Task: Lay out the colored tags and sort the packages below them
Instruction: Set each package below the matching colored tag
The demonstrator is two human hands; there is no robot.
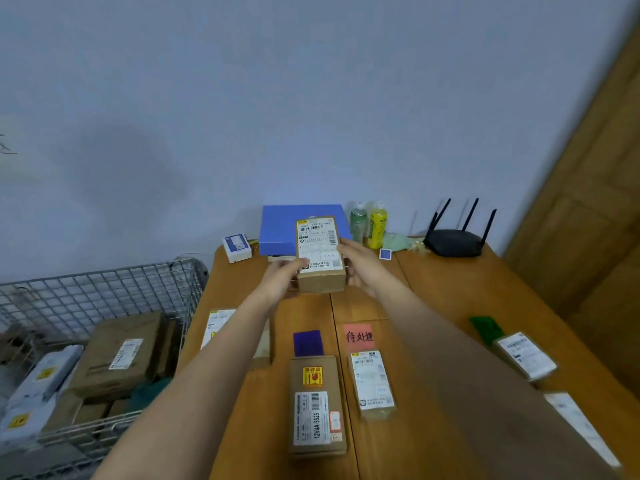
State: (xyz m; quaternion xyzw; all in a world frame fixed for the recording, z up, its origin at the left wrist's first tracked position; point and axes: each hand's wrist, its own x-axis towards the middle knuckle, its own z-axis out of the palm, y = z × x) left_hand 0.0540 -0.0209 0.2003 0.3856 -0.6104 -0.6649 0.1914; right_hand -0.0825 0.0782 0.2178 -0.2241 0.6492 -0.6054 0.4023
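From my head camera: I've got a small brown cardboard box (pixel 320 256) up in the air over the far end of the wooden table (pixel 450 289), its white shipping label facing me. My left hand (pixel 282 277) pinches its lower left edge, thumb on the label; my right hand (pixel 358 265) clamps the right side, fingers curled around it. The box's long axis runs away from me, tilted upward. Below on the table: a purple tag (pixel 308 342) with a taped carton (pixel 317 405) under it, a pink tag (pixel 359 337) above a clear-wrapped parcel (pixel 372 384), and a green tag (pixel 486 329).
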